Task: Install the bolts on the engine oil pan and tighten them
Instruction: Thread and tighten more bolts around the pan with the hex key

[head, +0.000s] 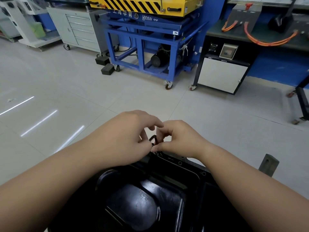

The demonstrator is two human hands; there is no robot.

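- An automotive workshop, by its gear; a blue wheeled lift stand (142, 46) carries a yellow hazard-striped platform (138, 5), with a motor (158, 59) low in its frame
- A grey drawer cabinet (80, 29) on casters; a dark workbench (217, 33) strewn with orange cables (267, 41)
- A black engine oil pan (150, 198) in the foreground; pale floor tiles (66, 84)

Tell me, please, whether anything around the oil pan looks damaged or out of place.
Nothing serious. The oil pan looks intact; left hand and right hand pinch a hex key at its far flange. One small scrap lies on the floor, far left.
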